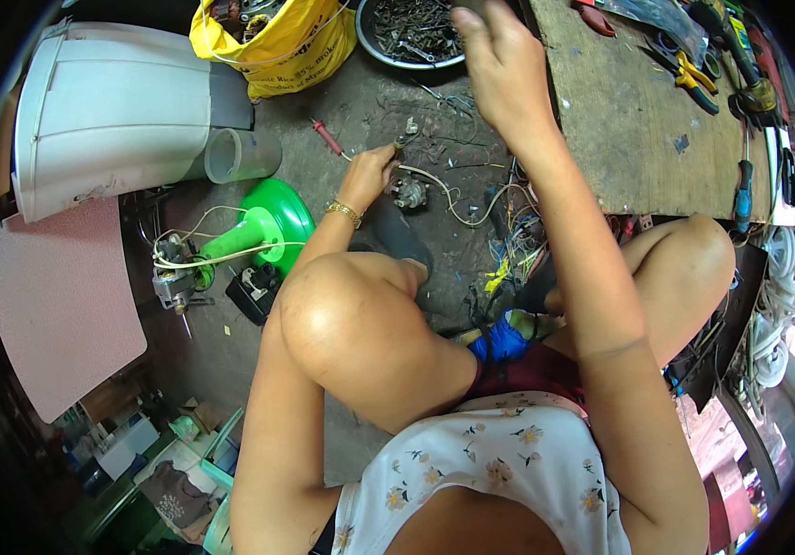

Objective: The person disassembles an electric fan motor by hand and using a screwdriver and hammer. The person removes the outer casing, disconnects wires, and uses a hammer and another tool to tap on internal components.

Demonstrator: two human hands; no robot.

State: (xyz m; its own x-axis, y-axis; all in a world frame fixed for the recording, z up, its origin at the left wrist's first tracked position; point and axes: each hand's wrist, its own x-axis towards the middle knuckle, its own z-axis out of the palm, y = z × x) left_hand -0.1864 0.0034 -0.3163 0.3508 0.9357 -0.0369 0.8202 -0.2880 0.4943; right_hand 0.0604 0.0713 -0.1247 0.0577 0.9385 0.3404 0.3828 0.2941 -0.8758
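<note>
My left hand (370, 178) is closed around a small metal-tipped piece (405, 141), mostly hidden by the fingers. Just beside it on the floor lies a grey motor (409, 192) with a pale cord (458, 208) trailing to the right. A red-handled tool (326, 136) rests a little beyond the left hand. My right hand (506, 74) is raised at the top edge, beside a metal bowl (365, 46) of screws and small metal bits. Its thumb stands apart from the fingers, whose tips are cut off by the picture's edge; I see nothing held.
A green fan base (291, 217) with another motor (173, 277) is on the left. Behind it are a clear plastic tub (245, 155), a white bin (120, 111) and a yellow bag (282, 55). A wooden board (629, 139) at right carries pliers (689, 79) and a blue screwdriver (744, 196). Tangled wires (518, 240) lie nearby.
</note>
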